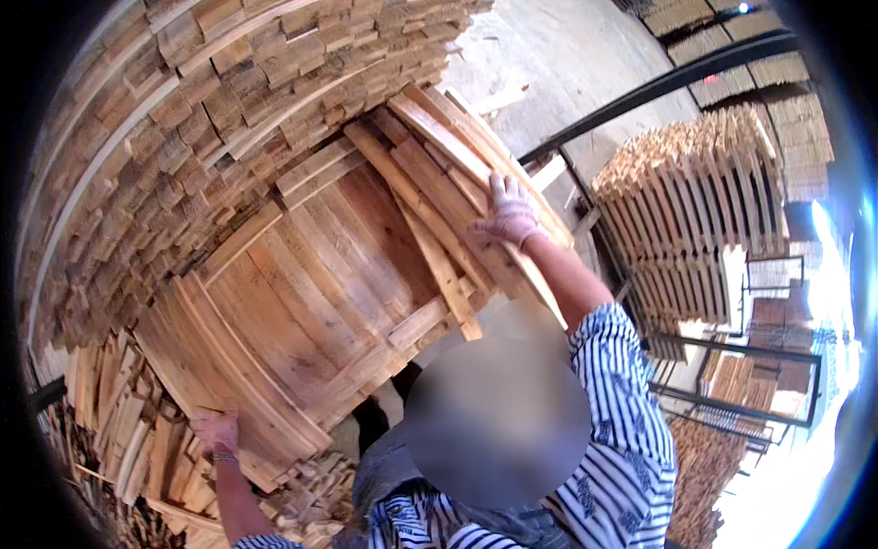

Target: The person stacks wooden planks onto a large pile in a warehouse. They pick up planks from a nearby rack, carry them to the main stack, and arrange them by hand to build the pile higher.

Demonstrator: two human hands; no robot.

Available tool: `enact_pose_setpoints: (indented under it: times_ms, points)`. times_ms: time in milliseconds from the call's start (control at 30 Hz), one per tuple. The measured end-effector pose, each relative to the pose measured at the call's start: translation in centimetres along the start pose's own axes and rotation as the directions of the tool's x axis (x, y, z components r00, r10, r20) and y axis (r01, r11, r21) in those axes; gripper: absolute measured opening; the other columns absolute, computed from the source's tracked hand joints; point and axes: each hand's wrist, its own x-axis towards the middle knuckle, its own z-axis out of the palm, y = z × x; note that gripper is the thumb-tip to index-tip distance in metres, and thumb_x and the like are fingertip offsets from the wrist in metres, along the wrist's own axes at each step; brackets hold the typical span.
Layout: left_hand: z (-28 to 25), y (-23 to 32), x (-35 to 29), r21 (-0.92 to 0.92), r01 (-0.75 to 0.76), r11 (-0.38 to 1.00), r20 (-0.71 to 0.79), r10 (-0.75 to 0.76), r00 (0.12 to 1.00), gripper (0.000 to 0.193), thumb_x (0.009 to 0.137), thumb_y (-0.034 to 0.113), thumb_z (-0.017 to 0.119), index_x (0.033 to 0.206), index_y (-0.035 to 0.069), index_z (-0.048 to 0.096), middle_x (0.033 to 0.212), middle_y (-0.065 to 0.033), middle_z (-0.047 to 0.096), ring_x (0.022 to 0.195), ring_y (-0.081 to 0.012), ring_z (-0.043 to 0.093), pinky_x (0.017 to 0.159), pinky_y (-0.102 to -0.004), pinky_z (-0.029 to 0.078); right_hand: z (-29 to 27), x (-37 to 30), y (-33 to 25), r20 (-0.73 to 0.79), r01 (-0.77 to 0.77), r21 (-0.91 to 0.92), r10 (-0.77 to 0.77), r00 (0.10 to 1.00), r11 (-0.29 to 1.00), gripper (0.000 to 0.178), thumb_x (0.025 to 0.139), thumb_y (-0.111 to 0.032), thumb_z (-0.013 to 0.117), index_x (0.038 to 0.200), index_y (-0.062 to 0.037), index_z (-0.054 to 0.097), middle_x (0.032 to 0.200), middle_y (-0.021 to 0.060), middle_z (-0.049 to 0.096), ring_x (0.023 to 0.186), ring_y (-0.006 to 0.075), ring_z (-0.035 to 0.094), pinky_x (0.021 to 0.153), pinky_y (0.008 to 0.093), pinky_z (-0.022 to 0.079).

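Tall brown sawn-lumber stack (183, 128): fills upper left
Flat brown wooden plank platform (306, 293): centre, beside the stack
Long loose brown wooden planks (437, 188): piled on platform's right end
Right hand (509, 216): on these planks, fingers spread; cannot tell whether gripping
Left hand (218, 430): at platform's left end; cannot tell whether gripping

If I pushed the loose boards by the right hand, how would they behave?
The loose boards look straight and solid, so they're probably stiff. They overlap at uneven angles near the right hand, so some may slide. Their flat faces suggest they're unlikely to roll.
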Motion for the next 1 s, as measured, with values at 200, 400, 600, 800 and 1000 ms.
enact_pose_setpoints:
  times_ms: [200,400,600,800,1000]
  points:
    - [-6.2,2.2,-1.8,-0.153,-0.112,0.982,0.205,0.143,0.968,0.112,0.081,0.081,0.049,0.156,0.002,0.022,0.155,-0.0334,0.025,0.142,-0.0477,0.031,0.112,-0.0595,0.032,-2.1,-0.3,1.0,0.153,-0.211,-0.017,0.211,0.965,0.977,0.112,0.062,-0.051,0.088,0.148,-0.0086,0.030,0.139,0.0238,0.049,0.129,0.0400,0.049,0.108,0.0460,0.043]
    - [-6.9,1.9,-1.9,-0.240,-0.106,0.965,0.164,0.147,0.975,0.113,0.075,0.076,0.061,0.148,-0.005,0.032,0.141,-0.0345,0.041,0.130,-0.0436,0.044,0.103,-0.0519,0.043,-2.1,-2.7,-2.0,0.155,-0.170,-0.021,0.172,0.973,0.985,0.109,0.068,-0.046,0.085,0.150,-0.0039,0.027,0.142,0.0284,0.046,0.128,0.0421,0.051,0.105,0.0463,0.045]
    - [-2.7,1.4,-2.7,-0.222,-0.091,0.971,-0.192,0.049,0.980,0.104,0.074,0.069,0.067,0.143,-0.002,0.037,0.131,-0.0284,0.048,0.122,-0.0426,0.048,0.101,-0.0529,0.041,1.1,-2.7,0.0,0.210,-0.133,0.365,0.057,0.976,0.921,0.126,0.067,-0.040,0.091,0.155,0.0060,0.012,0.157,0.0298,0.028,0.144,0.0402,0.032,0.119,0.0407,0.030]
    - [-8.7,2.1,-4.7,-0.362,0.003,0.932,0.013,0.002,1.000,0.103,0.073,0.065,0.070,0.145,0.002,0.032,0.132,-0.0264,0.040,0.123,-0.0431,0.043,0.104,-0.0547,0.036,-1.4,-8.2,-6.2,0.252,-0.172,0.737,-0.030,0.967,0.654,0.105,0.080,-0.019,0.082,0.157,-0.0019,0.013,0.149,0.0213,0.044,0.126,0.0296,0.054,0.103,0.0327,0.048]
    - [-7.5,2.7,-4.4,-0.357,0.004,0.934,-0.021,-0.013,1.000,0.099,0.073,0.063,0.071,0.142,0.003,0.033,0.134,-0.0260,0.037,0.125,-0.0435,0.039,0.103,-0.0548,0.035,8.9,-15.2,-12.4,0.088,-0.021,0.888,-0.123,0.988,0.459,0.097,0.083,-0.005,0.077,0.158,-0.0039,0.016,0.139,0.0149,0.051,0.113,0.0220,0.059,0.094,0.0308,0.052]
